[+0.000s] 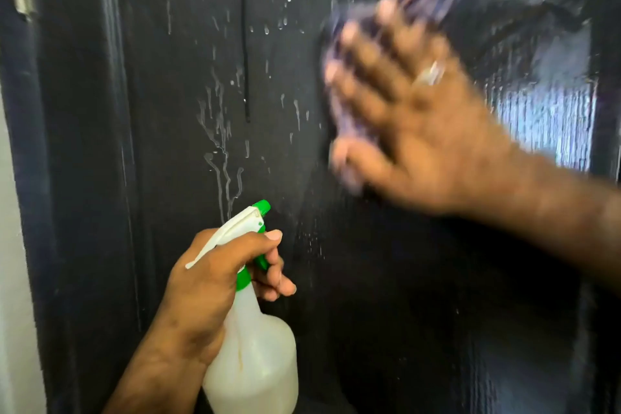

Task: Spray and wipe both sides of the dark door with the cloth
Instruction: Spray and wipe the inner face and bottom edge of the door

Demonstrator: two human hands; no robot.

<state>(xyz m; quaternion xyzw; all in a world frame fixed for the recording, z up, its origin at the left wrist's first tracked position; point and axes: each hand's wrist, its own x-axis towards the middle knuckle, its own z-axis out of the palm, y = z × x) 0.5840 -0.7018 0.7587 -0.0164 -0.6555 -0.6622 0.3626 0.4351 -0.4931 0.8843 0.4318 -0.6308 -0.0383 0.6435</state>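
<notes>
At upper right, the blurred right hand (403, 111) spreads wide, apparently pressing a purple cloth (339, 77) against the wet dark door (168, 94); lower left, the left hand (215, 282) grips a spray bottle (255, 356).

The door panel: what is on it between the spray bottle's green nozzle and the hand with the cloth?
In the head view, only wet dark door lies there: fine droplets, no object. Longer white runs are left of that stretch.
</notes>
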